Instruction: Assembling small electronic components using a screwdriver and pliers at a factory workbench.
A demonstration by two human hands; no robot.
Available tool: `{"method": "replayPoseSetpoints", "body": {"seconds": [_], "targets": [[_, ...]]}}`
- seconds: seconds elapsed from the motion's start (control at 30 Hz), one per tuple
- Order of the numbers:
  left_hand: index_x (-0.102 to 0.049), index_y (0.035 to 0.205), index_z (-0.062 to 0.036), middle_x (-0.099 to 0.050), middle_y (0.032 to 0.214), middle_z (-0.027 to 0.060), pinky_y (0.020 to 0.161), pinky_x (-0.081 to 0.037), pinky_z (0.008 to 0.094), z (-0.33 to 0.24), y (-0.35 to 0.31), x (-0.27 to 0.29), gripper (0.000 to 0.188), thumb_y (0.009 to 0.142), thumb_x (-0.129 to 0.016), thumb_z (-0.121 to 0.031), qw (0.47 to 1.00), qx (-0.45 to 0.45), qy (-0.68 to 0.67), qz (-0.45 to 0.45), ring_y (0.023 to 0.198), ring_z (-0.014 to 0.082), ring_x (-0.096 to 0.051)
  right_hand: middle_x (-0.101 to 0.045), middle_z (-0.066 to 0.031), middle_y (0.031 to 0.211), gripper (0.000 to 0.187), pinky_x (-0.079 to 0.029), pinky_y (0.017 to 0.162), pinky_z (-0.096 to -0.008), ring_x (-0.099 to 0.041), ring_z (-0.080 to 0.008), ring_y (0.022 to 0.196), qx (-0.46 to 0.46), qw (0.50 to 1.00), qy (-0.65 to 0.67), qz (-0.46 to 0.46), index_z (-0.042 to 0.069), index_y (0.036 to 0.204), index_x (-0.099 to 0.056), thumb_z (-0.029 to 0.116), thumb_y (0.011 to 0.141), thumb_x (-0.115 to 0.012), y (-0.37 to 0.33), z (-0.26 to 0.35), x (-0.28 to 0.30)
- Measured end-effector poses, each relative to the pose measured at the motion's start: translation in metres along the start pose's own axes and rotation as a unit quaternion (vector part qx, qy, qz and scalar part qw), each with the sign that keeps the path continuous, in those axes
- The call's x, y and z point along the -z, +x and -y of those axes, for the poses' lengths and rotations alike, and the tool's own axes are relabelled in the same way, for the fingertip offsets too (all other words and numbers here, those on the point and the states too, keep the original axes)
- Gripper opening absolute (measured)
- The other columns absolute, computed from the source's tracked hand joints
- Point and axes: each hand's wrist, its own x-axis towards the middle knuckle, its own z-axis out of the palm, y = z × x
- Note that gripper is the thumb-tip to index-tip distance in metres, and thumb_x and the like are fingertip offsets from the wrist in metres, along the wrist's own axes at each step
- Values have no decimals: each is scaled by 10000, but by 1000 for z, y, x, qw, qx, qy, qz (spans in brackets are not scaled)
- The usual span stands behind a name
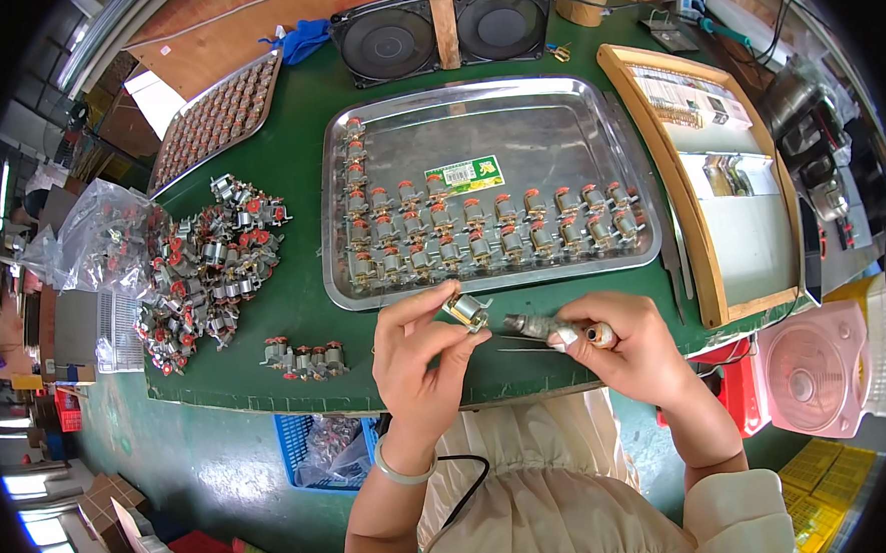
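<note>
A small silver motor (pixel 465 312) is pinched between the thumb and fingers of my left hand (pixel 415 358), just off the near edge of the tray. Facing it from the right, my right hand (pixel 622 342) is closed around a grey, tapered hand tool (pixel 538 327) whose exact kind I cannot make out. The tool's tip points at the motor and stays apart from it. Two thin metal prongs show below the tool. Beyond my hands lies the metal tray (pixel 494 286), with rows of motors bearing red parts along its left and near sides.
A heap of loose motors (pixel 212 269) lies at left beside a plastic bag (pixel 100 239). Several motors (pixel 307 360) stand near the front edge. A second filled tray (pixel 216 118) and a twin-speaker unit (pixel 440 36) sit behind. At right is a wooden-framed box (pixel 710 303).
</note>
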Motion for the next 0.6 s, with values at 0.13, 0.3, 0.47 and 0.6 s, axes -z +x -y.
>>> {"method": "replayPoseSetpoints", "body": {"seconds": [0.13,0.3,0.47,0.6], "targets": [[-444,1019,-32,-496,1053,184,834,-461,379,0,0,-5,376,704,-615,83,981,48,-185,-29,1008,301,-518,-502,-93,735,212,-421,458,-331,-528,-247,514,95,945,-288,-119,12,800,-553,38,619,-660,-1,-16,0],[-313,1142,-38,-463,1141,234,889,-418,407,-5,2,-5,450,772,-546,62,965,70,-252,18,1071,334,-479,-470,-108,775,202,-439,463,-335,-531,-262,521,115,934,-326,-87,19,788,-531,82,635,-647,-3,-2,-16],[-296,1181,-42,-455,1159,239,891,-409,397,-11,1,-3,457,795,-530,32,959,81,-270,15,1083,335,-471,-484,-100,716,209,-419,444,-323,-530,-233,509,138,936,-323,-21,22,727,-480,86,636,-657,-2,-9,-18],[-268,1213,-46,-447,1173,241,888,-405,379,-13,-3,0,485,804,-517,29,956,93,-277,16,1093,330,-465,-519,-64,635,141,-357,423,-260,-488,-122,480,45,999,7,-4,-5,804,-522,21,696,-609,-10,2,-10]]}}
